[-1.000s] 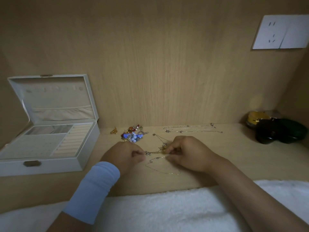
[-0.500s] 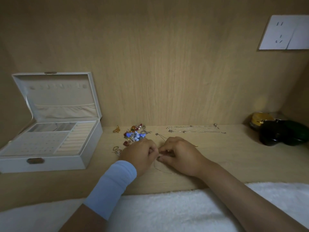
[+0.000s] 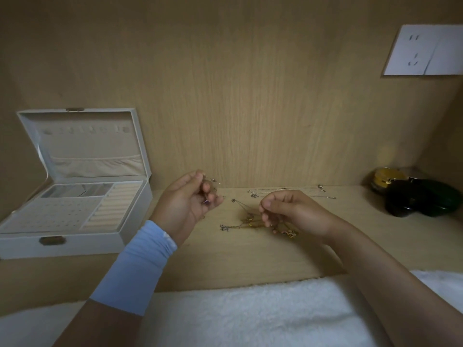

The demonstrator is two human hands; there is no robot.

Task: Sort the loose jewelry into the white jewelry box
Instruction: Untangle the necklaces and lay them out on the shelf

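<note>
The white jewelry box (image 3: 62, 242) stands open at the left, its lid up against the wall and its padded tray showing. My left hand (image 3: 186, 205), lifted off the shelf, pinches a small piece of jewelry between its fingertips. My right hand (image 3: 292, 212) hovers low with curled fingers holding a thin chain that trails down to a tangle of gold chains (image 3: 246, 222) lying on the wooden shelf. More silver chains (image 3: 288, 192) lie along the back wall. My left hand hides the pile of coloured pieces.
Dark green and black jars with a yellow lid (image 3: 411, 196) sit at the far right. A white fluffy cloth (image 3: 250, 316) covers the front edge. A wall socket (image 3: 423, 50) is mounted upper right. The wooden shelf (image 3: 225, 256) runs between box and jars.
My hands, joined over the chains earlier, have separated. The left hand rose up and left with a small piece; the right hand lifted slightly, and the gold chains now lie uncovered.
</note>
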